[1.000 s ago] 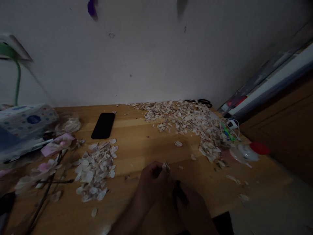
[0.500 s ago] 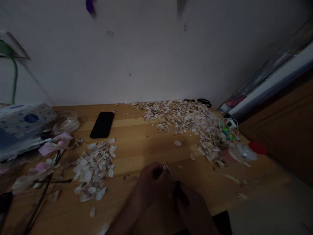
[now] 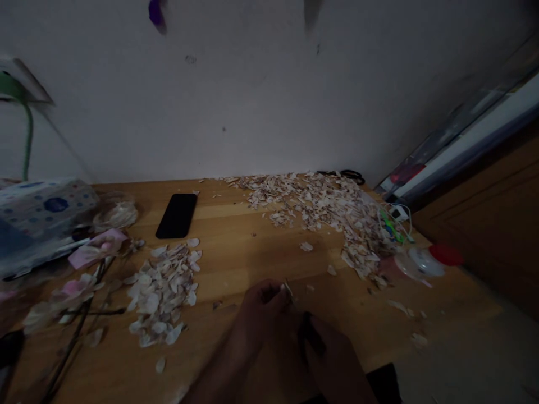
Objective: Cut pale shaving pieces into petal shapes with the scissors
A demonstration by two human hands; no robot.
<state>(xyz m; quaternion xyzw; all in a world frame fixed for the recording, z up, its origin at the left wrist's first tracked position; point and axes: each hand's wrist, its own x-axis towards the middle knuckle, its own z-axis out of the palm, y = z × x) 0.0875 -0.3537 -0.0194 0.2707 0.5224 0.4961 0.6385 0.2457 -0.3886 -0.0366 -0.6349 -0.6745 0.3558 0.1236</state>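
Observation:
My left hand (image 3: pixel 263 311) is closed in a pinch on a small pale flake (image 3: pixel 287 288) just above the wooden table (image 3: pixel 236 258). My right hand (image 3: pixel 332 353) sits close beside it at the table's near edge, its fingers curled round a thin dark tool (image 3: pixel 304 331). A small heap of pale flat petal-like pieces (image 3: pixel 162 292) lies to the left of my hands. A much larger spread of similar flakes (image 3: pixel 324 207) covers the far right of the table.
A black phone (image 3: pixel 177 215) lies face down at the back left. Artificial flower stems (image 3: pixel 71 303) and a dotted tissue pack (image 3: pixel 42 207) crowd the left. A red-capped clear container (image 3: pixel 425 261), a coiled cable (image 3: pixel 393 221) and black scissors (image 3: pixel 351 175) sit on the right.
Both hands stay in about the same spot; the pale flake in my left fingers has shifted slightly. The view has wobbled a little.

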